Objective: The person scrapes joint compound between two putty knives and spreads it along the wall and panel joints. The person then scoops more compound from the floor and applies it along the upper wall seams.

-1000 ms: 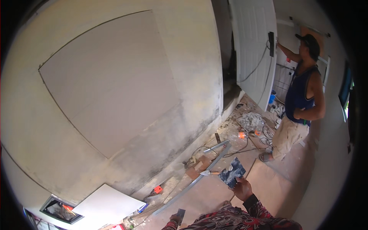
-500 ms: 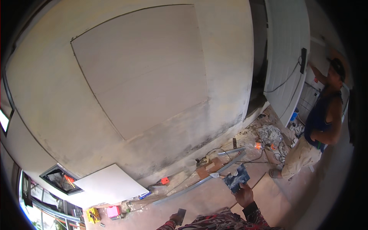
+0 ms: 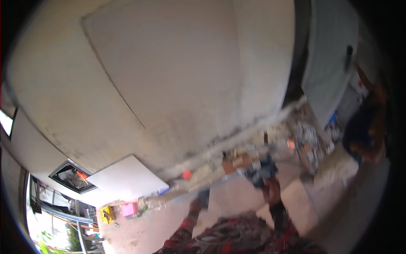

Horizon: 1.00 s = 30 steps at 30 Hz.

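Observation:
My left hand (image 3: 196, 206) is closed on a small dark flat plate (image 3: 204, 197) that points up and away from me; motion blur hides its exact kind. Farther right, my right hand (image 3: 272, 190) grips a dark blue flat plate (image 3: 261, 172) from below. White paste-like smears marked its face in the earlier frame. Both plates are apart from the wall (image 3: 190, 144) ahead, where a large pale board panel (image 3: 169, 55) is set in, with a dark gap along its left edge.
A white board (image 3: 129, 178) leans at the wall's foot beside a small dark-framed opening (image 3: 72, 177). Yellow (image 3: 107, 215) and pink (image 3: 129, 209) items lie on the floor. Cables, scraps and bags line the wall. A co-worker (image 3: 366, 127) stands at right, an arm raised to the pale door (image 3: 330, 59).
The view has swung and blurred. Both my hands now show higher in the picture, with more of my forearms in sight. Both still hold their plates. The co-worker appears farther right.

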Motion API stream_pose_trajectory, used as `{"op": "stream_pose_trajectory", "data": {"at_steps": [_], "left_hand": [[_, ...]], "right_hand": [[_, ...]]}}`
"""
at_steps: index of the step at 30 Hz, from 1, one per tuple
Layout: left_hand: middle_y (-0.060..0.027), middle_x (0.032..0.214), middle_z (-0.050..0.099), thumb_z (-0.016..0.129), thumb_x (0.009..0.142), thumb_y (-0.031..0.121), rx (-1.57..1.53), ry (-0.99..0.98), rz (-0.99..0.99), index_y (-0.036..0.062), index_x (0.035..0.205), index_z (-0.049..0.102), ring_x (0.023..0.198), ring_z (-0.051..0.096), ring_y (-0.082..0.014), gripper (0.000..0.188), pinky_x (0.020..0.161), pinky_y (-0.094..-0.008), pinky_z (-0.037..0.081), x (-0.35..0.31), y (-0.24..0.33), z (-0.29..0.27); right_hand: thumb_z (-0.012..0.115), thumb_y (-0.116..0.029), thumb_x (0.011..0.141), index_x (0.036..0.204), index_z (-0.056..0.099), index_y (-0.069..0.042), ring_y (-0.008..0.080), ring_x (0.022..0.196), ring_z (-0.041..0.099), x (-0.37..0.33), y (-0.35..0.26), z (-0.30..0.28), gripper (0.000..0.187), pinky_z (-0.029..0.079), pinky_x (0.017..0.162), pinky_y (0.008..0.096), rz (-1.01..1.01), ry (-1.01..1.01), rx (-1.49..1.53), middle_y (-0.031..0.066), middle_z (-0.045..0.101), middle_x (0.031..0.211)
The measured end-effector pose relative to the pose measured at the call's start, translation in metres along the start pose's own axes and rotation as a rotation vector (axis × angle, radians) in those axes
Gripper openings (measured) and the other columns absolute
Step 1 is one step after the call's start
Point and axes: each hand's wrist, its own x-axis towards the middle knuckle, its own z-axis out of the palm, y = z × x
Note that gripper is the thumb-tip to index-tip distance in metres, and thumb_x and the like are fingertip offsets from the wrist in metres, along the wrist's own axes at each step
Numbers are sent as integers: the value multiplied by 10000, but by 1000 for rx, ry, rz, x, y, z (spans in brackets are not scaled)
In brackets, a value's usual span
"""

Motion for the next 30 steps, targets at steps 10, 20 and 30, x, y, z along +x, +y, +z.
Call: {"op": "stream_pose_trajectory", "data": {"at_steps": [10,20,30], "left_hand": [[-173,1179,678,567,816,-89,-499,289,475,34,1225,642,1076,649,-354,434,870,-403,524,219,199,-316],[-81,1207,684,585,770,-30,-225,370,514,84,1189,668,1128,634,-266,442,866,-373,479,243,219,-305],[-87,1167,696,594,764,-38,-244,225,435,88,1211,656,1068,657,-259,469,811,-383,500,357,212,-250]], "right_hand": [[652,-120,911,1201,592,-37,134,949,667,61,-24,60,308,598,759,314,-80,12,-252,43,666,1050],[610,-71,923,1197,581,0,127,902,668,85,-24,64,284,598,762,300,2,-18,-289,60,666,1010],[619,-153,896,1013,626,15,68,720,586,246,-19,25,204,515,640,260,66,-120,-616,17,637,827]]}}
